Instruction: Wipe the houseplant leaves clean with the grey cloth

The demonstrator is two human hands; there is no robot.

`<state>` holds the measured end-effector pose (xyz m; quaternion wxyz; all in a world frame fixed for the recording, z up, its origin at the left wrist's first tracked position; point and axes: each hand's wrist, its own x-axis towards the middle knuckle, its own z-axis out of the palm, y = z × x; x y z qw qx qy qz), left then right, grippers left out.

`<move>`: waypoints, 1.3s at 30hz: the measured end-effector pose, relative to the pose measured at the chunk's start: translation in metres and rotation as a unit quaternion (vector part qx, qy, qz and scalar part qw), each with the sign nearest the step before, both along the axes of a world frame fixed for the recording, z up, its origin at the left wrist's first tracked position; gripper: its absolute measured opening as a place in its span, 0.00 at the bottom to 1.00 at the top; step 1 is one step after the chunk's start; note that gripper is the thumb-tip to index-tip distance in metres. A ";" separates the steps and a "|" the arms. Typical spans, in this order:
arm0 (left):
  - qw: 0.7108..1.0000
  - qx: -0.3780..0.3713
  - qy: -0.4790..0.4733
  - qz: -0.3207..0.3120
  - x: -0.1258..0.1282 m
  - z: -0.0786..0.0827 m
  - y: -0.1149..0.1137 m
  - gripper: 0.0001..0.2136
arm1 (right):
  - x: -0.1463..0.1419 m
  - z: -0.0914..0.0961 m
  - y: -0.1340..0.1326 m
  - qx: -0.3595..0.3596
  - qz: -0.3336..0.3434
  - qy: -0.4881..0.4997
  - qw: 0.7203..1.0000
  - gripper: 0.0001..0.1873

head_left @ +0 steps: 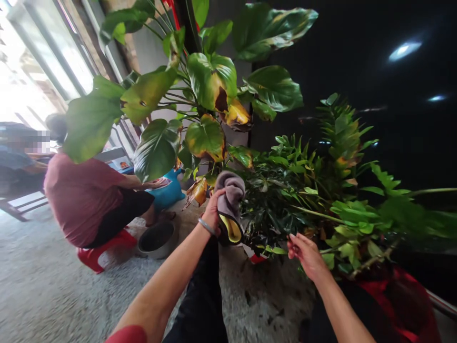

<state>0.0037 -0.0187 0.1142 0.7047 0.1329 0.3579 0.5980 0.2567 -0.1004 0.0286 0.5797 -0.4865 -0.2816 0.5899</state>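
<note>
Our left hand (214,212) is closed tight around a bunched grey cloth with a yellow underside (231,202), held up just under the big yellowing green leaves (210,85). Our right hand (303,252) is loosely open and holds nothing, right by the dark low foliage (271,209). Below is a rough grey speckled floor (53,295), with bright windows (35,71) on the left and a person in a pink shirt (82,200) crouching nearby.

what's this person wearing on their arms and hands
Both forearms are bare. The left hand has a thin silver bangle at the wrist, and a red sleeve edge shows higher up. The right hand wears nothing visible.
</note>
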 end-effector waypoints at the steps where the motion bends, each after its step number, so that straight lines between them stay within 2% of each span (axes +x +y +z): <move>1: 0.999 -0.043 0.013 -0.012 0.003 -0.013 -0.005 0.07 | 0.000 0.000 0.000 0.000 -0.001 0.000 1.000 0.19; 4: 0.978 -0.173 0.047 -0.104 0.009 -0.071 -0.046 0.11 | 0.001 -0.002 -0.002 -0.001 -0.002 0.000 1.000 0.19; 6: 0.962 -0.200 0.031 -0.181 0.008 -0.109 -0.081 0.15 | 0.002 -0.003 -0.003 -0.001 -0.002 0.002 1.000 0.19; 8: 0.950 -0.212 -0.001 -0.228 0.006 -0.133 -0.109 0.18 | 0.004 -0.003 -0.003 -0.004 -0.001 0.002 1.000 0.19; 9: 0.948 -0.216 -0.016 -0.235 0.006 -0.138 -0.117 0.20 | 0.005 -0.004 -0.002 -0.008 0.000 0.002 1.000 0.19; 11: 0.949 -0.220 -0.037 -0.222 0.008 -0.134 -0.125 0.21 | 0.008 -0.004 0.000 -0.016 0.002 0.004 1.000 0.19; 14: 0.963 -0.195 -0.044 -0.181 0.019 -0.110 -0.120 0.19 | 0.009 -0.002 -0.002 -0.033 0.004 0.010 0.999 0.16; 16: 0.979 -0.142 -0.027 -0.145 0.030 -0.092 -0.116 0.17 | 0.002 0.002 -0.011 -0.045 0.013 0.025 0.999 0.16; 18: 0.992 -0.081 0.007 -0.099 0.044 -0.080 -0.116 0.16 | -0.016 0.006 -0.027 -0.054 0.041 0.059 0.996 0.20; 20: 0.996 -0.049 0.040 -0.058 0.057 -0.072 -0.120 0.14 | -0.040 0.010 -0.047 -0.057 0.061 0.091 0.992 0.24; 22: 0.996 -0.064 0.047 -0.034 0.067 -0.066 -0.125 0.11 | -0.063 0.011 -0.064 -0.064 0.034 0.098 0.993 0.24; 24: 0.994 -0.099 0.017 -0.043 0.070 -0.060 -0.130 0.06 | -0.075 0.012 -0.073 -0.079 -0.008 0.102 0.992 0.24; 28: 0.973 -0.172 -0.095 -0.119 0.058 -0.054 -0.132 0.15 | -0.067 0.016 -0.075 -0.074 -0.033 0.107 0.991 0.20; 31: 0.966 -0.158 -0.149 -0.141 0.051 -0.056 -0.131 0.19 | -0.057 0.022 -0.074 -0.063 -0.052 0.106 0.991 0.15; 35: 0.981 -0.130 -0.118 -0.086 0.058 -0.056 -0.134 0.19 | -0.069 0.027 -0.082 -0.098 -0.039 0.190 0.976 0.13; 39: 0.993 -0.077 -0.079 -0.037 0.071 -0.052 -0.142 0.18 | -0.088 0.029 -0.096 -0.098 -0.007 0.222 0.970 0.20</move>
